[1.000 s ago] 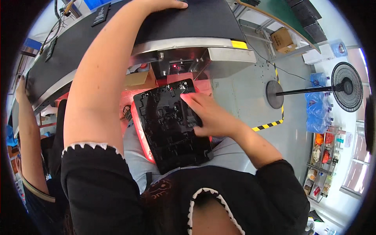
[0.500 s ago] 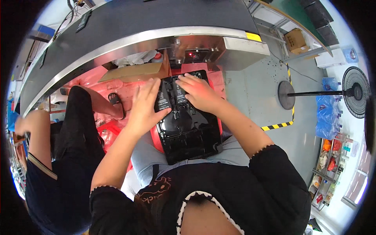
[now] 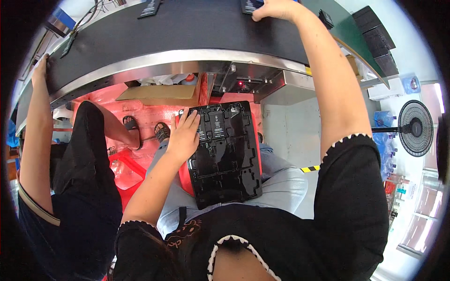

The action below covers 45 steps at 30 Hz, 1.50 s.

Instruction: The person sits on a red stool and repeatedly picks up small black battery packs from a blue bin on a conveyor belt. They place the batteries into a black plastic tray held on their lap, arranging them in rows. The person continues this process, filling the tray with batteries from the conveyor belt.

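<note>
A black moulded plastic tray [image 3: 225, 164] rests on my lap with something red under it. Flat black batteries [image 3: 217, 125] with pale print lie in its upper left pockets. My left hand [image 3: 184, 137] is spread flat over the tray's upper left edge, its fingers on the battery there and partly covering it. At the top edge of the picture, my right hand [image 3: 277, 9] reaches over the black conveyor belt [image 3: 201, 30]. Its thumb and forefinger close on the right side of another black battery [image 3: 251, 6]; the other fingers are mostly out of sight.
More flat black pieces lie on the belt, one at the upper left [image 3: 150, 8] and one at the right [image 3: 326, 19]. The belt's metal rail [image 3: 187, 57] crosses before me. An open cardboard box [image 3: 159, 95] stands beneath. At left sits a co-worker, a hand [image 3: 41, 70] at the belt.
My right hand has left the tray and gone up to the battery on the belt. My left hand stays on the tray. The co-worker's arm has moved up to the belt.
</note>
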Available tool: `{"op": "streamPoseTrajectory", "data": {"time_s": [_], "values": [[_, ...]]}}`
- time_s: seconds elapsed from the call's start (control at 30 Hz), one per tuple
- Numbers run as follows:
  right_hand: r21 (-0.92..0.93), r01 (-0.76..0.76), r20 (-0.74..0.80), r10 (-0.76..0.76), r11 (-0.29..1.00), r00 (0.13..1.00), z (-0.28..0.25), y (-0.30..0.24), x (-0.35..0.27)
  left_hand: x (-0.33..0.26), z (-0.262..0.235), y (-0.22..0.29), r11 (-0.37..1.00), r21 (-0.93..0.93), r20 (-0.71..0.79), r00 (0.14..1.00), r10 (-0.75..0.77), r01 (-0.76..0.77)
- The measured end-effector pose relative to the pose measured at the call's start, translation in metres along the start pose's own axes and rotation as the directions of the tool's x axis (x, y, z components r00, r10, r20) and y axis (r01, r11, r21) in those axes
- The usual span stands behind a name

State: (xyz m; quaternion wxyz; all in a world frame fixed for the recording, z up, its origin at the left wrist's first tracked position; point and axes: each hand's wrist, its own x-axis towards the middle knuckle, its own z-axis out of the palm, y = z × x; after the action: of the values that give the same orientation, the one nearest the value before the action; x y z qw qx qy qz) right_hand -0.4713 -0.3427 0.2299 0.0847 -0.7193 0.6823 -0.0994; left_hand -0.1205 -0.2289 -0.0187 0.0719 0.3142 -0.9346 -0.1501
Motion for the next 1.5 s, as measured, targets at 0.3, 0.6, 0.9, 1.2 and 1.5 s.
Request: {"op": "streamPoseTrajectory", "data": {"time_s": [0.3, 0.6, 0.9, 1.2, 1.5], "values": [[-0.449, 0.254, -0.47, -0.468, 0.857, 0.749, -0.002, -0.038, -0.062, 0.092, -0.199, -0.012, 0.911, -0.012, -0.797, 0.554, 0.24, -0.411], [0.372, 0.235, -0.006, -0.251, 0.898, 0.968, 0.125, -0.107, -0.215, 0.249, -0.25, -0.052, 0.988, -0.153, 0.087, 0.996, -0.014, 0.027], [-0.017, 0.045, 0.13, -0.042, 0.999, 0.991, 0.262, -0.044, -0.224, 0.142, -0.199, 0.012, 0.938, 0.089, -0.606, 0.729, 0.318, -0.335], [0.126, 0.019, -0.037, -0.015, 0.992, 0.999, 0.266, -0.051, -0.218, -0.057, -0.069, 0.049, 0.956, -0.277, 0.033, 0.993, 0.112, -0.098], [0.076, -0.049, 0.044, 0.045, 0.996, 0.998, 0.261, -0.045, -0.214, -0.082, -0.015, 0.042, 0.979, -0.201, 0.089, 0.995, 0.038, -0.02]]}}
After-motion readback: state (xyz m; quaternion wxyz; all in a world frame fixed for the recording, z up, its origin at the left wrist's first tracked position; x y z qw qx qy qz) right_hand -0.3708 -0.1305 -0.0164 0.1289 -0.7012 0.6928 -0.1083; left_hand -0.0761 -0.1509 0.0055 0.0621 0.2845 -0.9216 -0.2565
